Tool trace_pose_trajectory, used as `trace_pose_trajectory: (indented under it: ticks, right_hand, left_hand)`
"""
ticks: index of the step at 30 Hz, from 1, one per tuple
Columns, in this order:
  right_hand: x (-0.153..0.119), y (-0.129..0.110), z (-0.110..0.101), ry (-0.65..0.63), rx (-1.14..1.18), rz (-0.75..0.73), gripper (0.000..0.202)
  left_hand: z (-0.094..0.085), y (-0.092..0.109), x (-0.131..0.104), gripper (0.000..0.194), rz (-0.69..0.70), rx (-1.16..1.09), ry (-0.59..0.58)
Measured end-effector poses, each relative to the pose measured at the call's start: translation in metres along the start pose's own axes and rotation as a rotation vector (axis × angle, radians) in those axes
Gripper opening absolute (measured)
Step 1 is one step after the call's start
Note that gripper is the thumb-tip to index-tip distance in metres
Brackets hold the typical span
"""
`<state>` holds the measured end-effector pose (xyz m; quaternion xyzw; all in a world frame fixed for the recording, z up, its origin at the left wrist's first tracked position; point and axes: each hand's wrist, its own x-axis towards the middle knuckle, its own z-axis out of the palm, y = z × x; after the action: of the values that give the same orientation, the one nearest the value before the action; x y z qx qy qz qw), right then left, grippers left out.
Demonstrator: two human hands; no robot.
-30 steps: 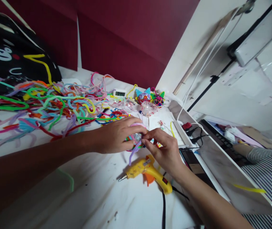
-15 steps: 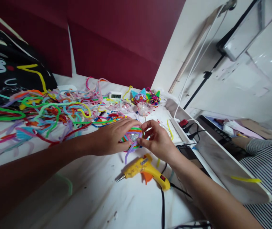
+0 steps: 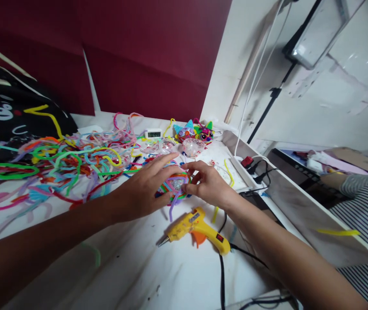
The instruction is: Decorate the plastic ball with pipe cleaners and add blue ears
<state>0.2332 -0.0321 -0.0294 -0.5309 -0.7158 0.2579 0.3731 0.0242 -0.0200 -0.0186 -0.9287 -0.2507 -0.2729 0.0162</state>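
Between my hands is a clear ball wrapped in colourful pipe cleaners [image 3: 176,184]; a purple pipe cleaner end [image 3: 171,213] hangs off its near side. My left hand [image 3: 149,185] curves around the ball's left side, thumb near the bottom and fingers over the top, some a little apart. On the right edge, the thumb and bent forefinger of my right hand [image 3: 208,183] grip the ball; the other fingers are curled. Just below lies a yellow glue gun [image 3: 196,228] with an orange trigger, its nozzle pointing left.
A tangle of pipe cleaners [image 3: 74,163] covers the table's left side. Behind the ball stand a small digital clock [image 3: 153,134], clear balls [image 3: 193,147] and two decorated cat-like figures [image 3: 185,131]. Right are a power strip [image 3: 245,172] and cables. A person in striped clothing [image 3: 364,219] is beyond the ledge.
My left hand's fingers have lifted and spread slightly over the ball. My right hand stays at the ball's right edge. The whole view has shifted a little.
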Motion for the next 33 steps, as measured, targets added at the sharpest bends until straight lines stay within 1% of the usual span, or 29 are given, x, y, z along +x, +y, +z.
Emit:
trace_pose_trajectory:
  ticks: [2,3,5,8,11,15,19,23,25,27,30,33]
  right_hand:
    - [0.000,0.001,0.000,0.008,0.005,0.005,0.049]
    - [0.000,0.000,0.000,0.008,0.009,0.007,0.050]
    - [0.000,-0.001,-0.001,0.001,0.017,0.007,0.050]
    - [-0.001,-0.004,-0.002,0.011,0.014,0.002,0.048]
    - [-0.001,-0.005,-0.002,0.024,0.001,0.001,0.048]
    - [0.000,-0.005,-0.002,0.009,-0.021,0.022,0.049]
    - [0.000,-0.006,-0.003,0.010,-0.019,0.026,0.048]
    - [-0.001,-0.007,-0.004,0.000,-0.023,0.037,0.050]
    - [-0.002,-0.008,-0.005,-0.003,-0.023,0.048,0.051]
    - [-0.002,-0.008,-0.006,-0.004,-0.022,0.055,0.051]
    - [-0.002,-0.007,-0.006,-0.015,-0.021,0.051,0.052]
    - [-0.001,-0.005,-0.006,-0.023,-0.018,0.040,0.053]
  left_hand:
    - [0.001,0.006,-0.004,0.022,-0.001,0.106,0.089]
    - [0.003,0.010,-0.006,0.017,-0.006,0.166,0.105]
    - [0.007,0.016,-0.010,0.021,-0.001,0.274,0.086]
    - [0.014,0.021,-0.014,0.027,0.030,0.378,0.085]
    - [0.017,0.024,-0.015,0.020,0.032,0.412,0.096]
    - [0.015,0.029,-0.017,0.009,0.021,0.389,0.092]
    - [0.012,0.032,-0.018,0.014,0.066,0.442,0.077]
    - [0.009,0.031,-0.017,0.016,0.168,0.534,0.120]
    - [0.007,0.027,-0.016,0.017,0.220,0.533,0.137]
    - [0.005,0.022,-0.015,0.019,0.252,0.467,0.138]
    - [0.001,0.013,-0.010,0.020,0.266,0.336,0.134]
    - [-0.002,0.005,-0.004,0.021,0.271,0.282,0.152]
